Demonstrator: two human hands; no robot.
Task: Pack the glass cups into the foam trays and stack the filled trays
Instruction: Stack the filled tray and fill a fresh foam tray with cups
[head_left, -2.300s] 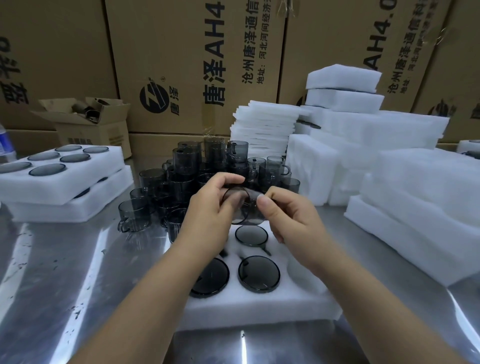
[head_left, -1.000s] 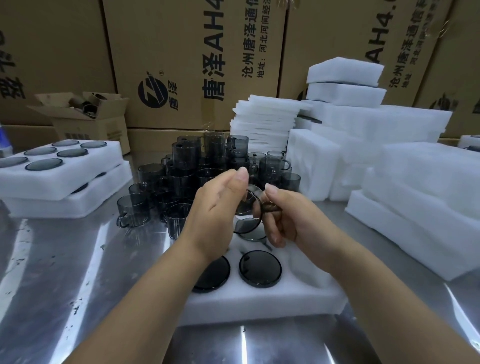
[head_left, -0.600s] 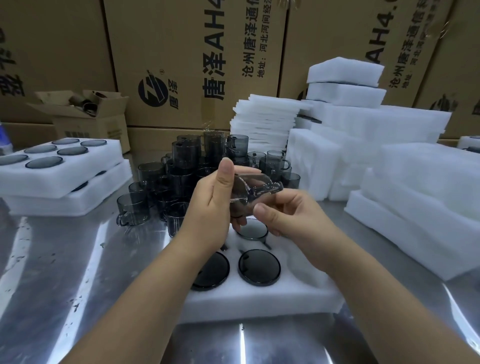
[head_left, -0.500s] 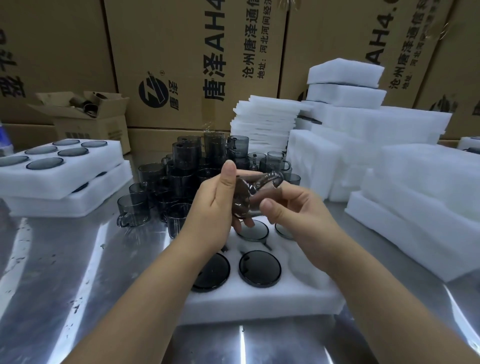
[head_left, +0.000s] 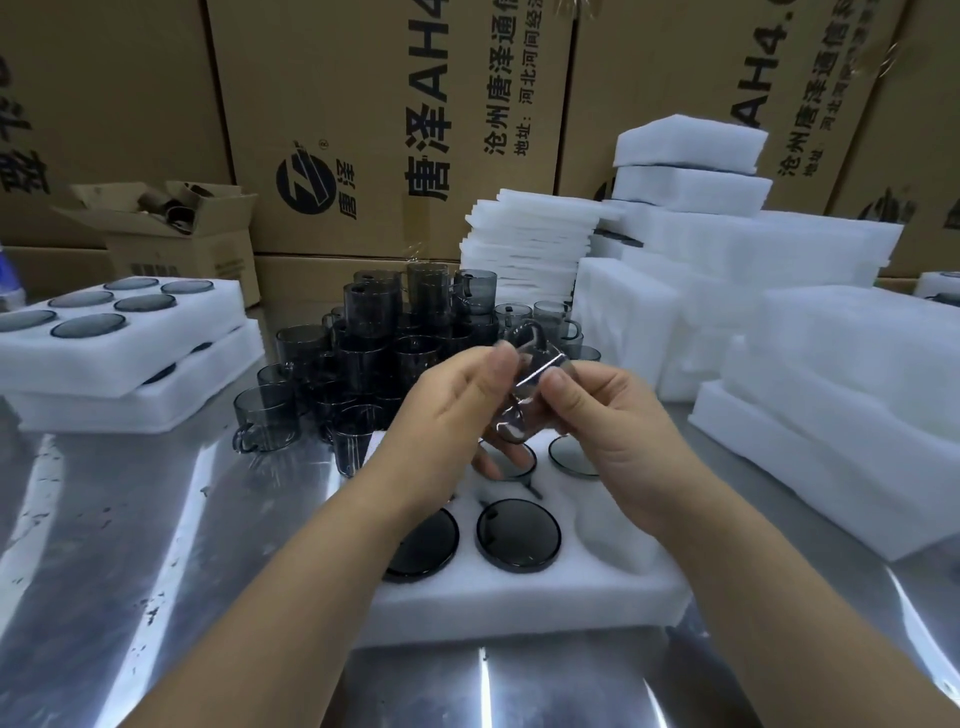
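Note:
Both hands hold one smoky glass cup (head_left: 522, 387) tipped on its side above the white foam tray (head_left: 519, 592) in front of me. My left hand (head_left: 447, 415) grips its body from the left; my right hand (head_left: 608, 415) pinches it from the right, the handle pointing up. Several slots of the tray hold cups mouth down, their dark round bases (head_left: 518, 535) showing; the near right slot (head_left: 608, 535) is empty. A pile of loose cups (head_left: 374, 364) stands just behind the tray.
Two filled trays (head_left: 119, 343) are stacked at the left. Empty foam trays (head_left: 831, 395) and thin foam sheets (head_left: 530, 249) fill the right and back. Cardboard boxes (head_left: 395, 114) wall off the rear; a small open box (head_left: 171, 228) sits back left. The table is shiny metal (head_left: 130, 545).
The cup has been turned over between my hands, from facing me to lying on its side with the handle up. Both hands stayed above the tray's far slots.

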